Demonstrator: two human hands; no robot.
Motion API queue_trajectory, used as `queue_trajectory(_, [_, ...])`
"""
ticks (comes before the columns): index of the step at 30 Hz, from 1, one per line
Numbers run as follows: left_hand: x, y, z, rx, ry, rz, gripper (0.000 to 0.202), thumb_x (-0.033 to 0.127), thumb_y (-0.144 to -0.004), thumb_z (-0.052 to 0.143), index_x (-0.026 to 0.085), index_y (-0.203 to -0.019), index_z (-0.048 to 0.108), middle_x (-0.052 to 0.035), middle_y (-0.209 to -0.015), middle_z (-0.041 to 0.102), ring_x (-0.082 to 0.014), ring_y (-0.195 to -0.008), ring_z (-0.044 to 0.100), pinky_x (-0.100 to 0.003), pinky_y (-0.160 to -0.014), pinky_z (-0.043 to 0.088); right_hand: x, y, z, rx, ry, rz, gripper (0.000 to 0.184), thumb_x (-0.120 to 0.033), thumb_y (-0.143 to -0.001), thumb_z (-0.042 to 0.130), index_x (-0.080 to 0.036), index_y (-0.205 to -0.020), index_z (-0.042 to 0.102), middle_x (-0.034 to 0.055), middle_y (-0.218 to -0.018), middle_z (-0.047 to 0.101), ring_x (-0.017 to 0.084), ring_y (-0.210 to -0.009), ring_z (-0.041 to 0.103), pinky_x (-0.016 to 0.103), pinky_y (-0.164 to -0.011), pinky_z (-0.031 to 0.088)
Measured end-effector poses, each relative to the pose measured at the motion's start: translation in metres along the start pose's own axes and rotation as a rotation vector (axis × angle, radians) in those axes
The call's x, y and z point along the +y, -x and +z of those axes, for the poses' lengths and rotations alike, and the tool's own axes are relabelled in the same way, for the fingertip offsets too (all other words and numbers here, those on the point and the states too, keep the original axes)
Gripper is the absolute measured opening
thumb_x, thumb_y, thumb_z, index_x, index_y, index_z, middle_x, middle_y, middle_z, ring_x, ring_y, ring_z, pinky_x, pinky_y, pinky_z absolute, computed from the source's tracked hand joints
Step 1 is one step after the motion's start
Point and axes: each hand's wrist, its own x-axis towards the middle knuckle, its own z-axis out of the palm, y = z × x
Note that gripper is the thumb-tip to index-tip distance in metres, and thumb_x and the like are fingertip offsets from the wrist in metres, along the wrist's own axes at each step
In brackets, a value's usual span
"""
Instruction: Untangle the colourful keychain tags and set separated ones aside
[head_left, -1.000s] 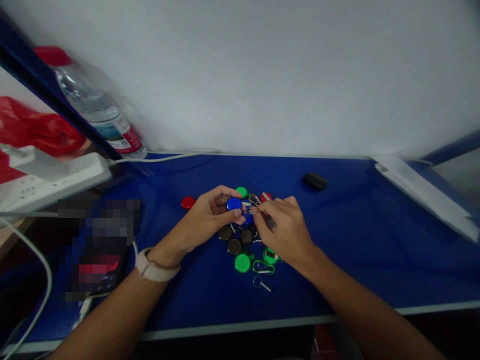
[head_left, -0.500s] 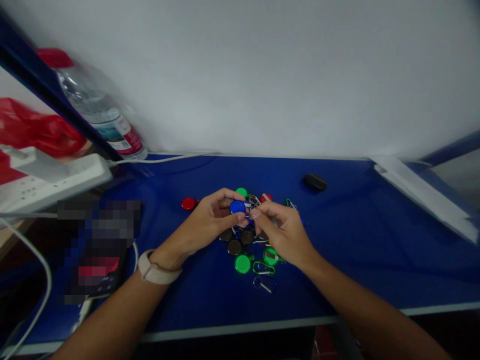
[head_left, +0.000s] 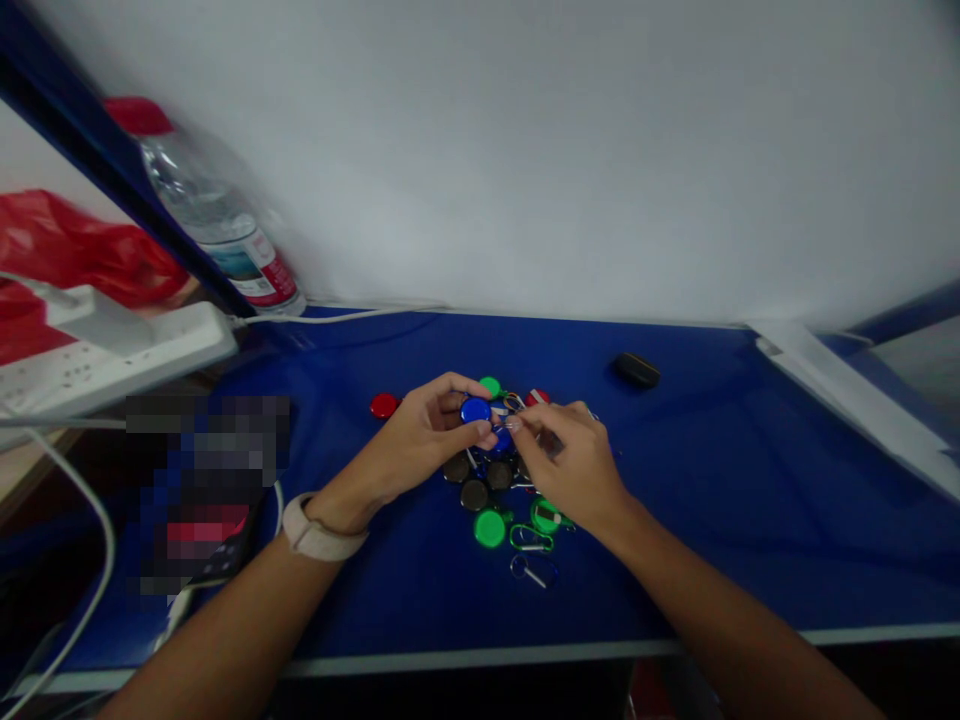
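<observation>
My left hand (head_left: pixel 420 440) pinches a round blue tag (head_left: pixel 475 410) between thumb and fingers, just above a small heap of round tags on the blue tabletop (head_left: pixel 705 500). My right hand (head_left: pixel 571 462) is closed in a pinch on a thin metal ring (head_left: pixel 513 418) right beside the blue tag. Under both hands lie dark brown tags (head_left: pixel 474 493), green tags (head_left: pixel 489 528) and loose wire clips (head_left: pixel 529 570). A red tag (head_left: pixel 384 405) sits apart to the left.
A water bottle with a red cap (head_left: pixel 217 225) stands at the back left beside a white power strip (head_left: pixel 112 350) and a red bag (head_left: pixel 82 250). A small black object (head_left: pixel 637 369) lies at the back right. A white slanted board (head_left: pixel 855 395) lies at the far right.
Both hands stay together over the heap, with my right fingers working slightly at the ring. The view has shifted a little to the left.
</observation>
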Motion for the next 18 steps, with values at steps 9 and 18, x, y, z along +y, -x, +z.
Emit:
queue_trajectory(9, [-0.0022,0.0021,-0.0005,-0.006,-0.018,0.013,0.037,0.021,-0.081,0.082,0.014,-0.109,0.059,-0.0037,-0.094,0.074,-0.0111,-0.08,0.072,-0.022,-0.076,0.058,0.0024,0.0012,-0.0004,0.025,0.129,-0.058,0.022,-0.018,-0.091,0.062,-0.017,-0.069,0.063,-0.0027,-0.058,0.06,0.014,-0.055,0.054,0.033,-0.07,0.033])
queue_trajectory(18, [-0.0038,0.0032,0.0,-0.026,-0.063,0.042,0.035,0.02,-0.082,0.08,0.015,-0.109,0.059,-0.0041,-0.094,0.074,-0.012,-0.082,0.072,-0.024,-0.078,0.057,-0.0016,0.0006,-0.0022,-0.007,-0.028,0.035,0.023,-0.021,-0.093,0.059,-0.017,-0.072,0.066,-0.0024,-0.059,0.062,0.012,-0.053,0.052,0.031,-0.064,0.035])
